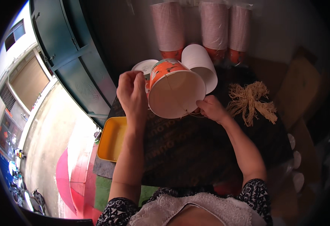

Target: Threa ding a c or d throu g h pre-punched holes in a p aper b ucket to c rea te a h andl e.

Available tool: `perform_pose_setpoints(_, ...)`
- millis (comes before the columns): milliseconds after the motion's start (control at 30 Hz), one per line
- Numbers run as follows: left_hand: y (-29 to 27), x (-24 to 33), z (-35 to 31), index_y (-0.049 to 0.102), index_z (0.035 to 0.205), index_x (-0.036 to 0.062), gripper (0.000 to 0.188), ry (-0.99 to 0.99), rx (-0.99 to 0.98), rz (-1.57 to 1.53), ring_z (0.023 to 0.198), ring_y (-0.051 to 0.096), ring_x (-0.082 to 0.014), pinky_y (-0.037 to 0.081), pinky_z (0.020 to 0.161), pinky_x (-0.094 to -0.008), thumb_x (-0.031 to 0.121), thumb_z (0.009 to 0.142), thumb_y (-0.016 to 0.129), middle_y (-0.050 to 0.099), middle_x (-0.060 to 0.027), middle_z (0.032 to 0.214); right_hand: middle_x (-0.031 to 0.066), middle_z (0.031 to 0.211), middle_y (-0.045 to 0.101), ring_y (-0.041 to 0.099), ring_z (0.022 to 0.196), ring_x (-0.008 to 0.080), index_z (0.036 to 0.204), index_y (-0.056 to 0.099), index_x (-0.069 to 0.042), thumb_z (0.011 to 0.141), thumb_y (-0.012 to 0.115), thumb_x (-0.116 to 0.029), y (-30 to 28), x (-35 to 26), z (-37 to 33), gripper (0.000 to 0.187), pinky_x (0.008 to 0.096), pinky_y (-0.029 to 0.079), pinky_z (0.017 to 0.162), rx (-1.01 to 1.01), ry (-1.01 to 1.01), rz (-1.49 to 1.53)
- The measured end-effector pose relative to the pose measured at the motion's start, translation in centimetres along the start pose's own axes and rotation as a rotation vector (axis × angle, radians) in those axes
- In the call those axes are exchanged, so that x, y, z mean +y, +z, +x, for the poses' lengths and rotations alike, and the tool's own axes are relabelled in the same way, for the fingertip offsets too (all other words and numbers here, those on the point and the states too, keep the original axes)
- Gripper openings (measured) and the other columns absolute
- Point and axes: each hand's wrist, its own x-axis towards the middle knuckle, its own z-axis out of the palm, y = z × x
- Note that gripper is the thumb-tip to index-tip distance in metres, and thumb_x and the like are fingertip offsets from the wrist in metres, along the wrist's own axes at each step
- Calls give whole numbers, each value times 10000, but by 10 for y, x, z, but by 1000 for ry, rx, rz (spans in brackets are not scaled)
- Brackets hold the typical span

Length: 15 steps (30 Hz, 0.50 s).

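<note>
An orange-patterned paper bucket (177, 94) is tilted over the table, its white inside turned toward me. My right hand (212, 108) is closed on its lower right rim, the thumb at the edge. Beside those fingers a thin cord (195, 114) loops out, and a small knot shows near the lower rim. A fine thread hangs from the upper rim. My left hand (131, 90) is raised at the bucket's left side with the fingers pinched together; whatever they hold is too small to make out. A white paper bucket (200, 64) lies tipped just behind.
Stacked paper buckets (167, 28) in clear wrap stand along the wall. A bundle of tan cords (252, 101) lies on the dark table (195, 158) at right. A yellow tray (110, 141) sits by my left forearm. A green metal door (78, 56) stands open at left.
</note>
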Motion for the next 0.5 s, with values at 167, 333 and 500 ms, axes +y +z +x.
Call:
perform_pose_setpoints(167, 0, -49, 41, 579, 1111, -86, 380, -136, 43, -19, 996, 569, -202, 453, 845, -312, 234, 910, 614, 575, -155, 1119, -8, 563, 522, 438, 462, 58, 738, 632, 2, 894, 556, -174, -27, -15, 10, 247, 224, 318, 423, -70, 32, -131)
perform_pose_setpoints(333, 19, -56, 47, 644, 947, -64, 331, -286, -151, -160, 753, 557, -103, 445, 677, -244, 262, 946, 585, 636, -51, 805, -16, 541, 503, 437, 449, 65, 704, 613, -7, 893, 576, -187, -53, -21, 24, 263, 225, 322, 427, -91, 32, -142)
perform_pose_setpoints(500, 42, -72, 45, 642, 877, -77, 336, -207, -9, -67, 690, 529, -81, 448, 625, -255, 250, 942, 593, 623, -50, 746, -21, 549, 510, 463, 473, 56, 695, 609, -17, 895, 600, -217, -61, -20, 41, 284, 228, 333, 429, -3, -4, -232)
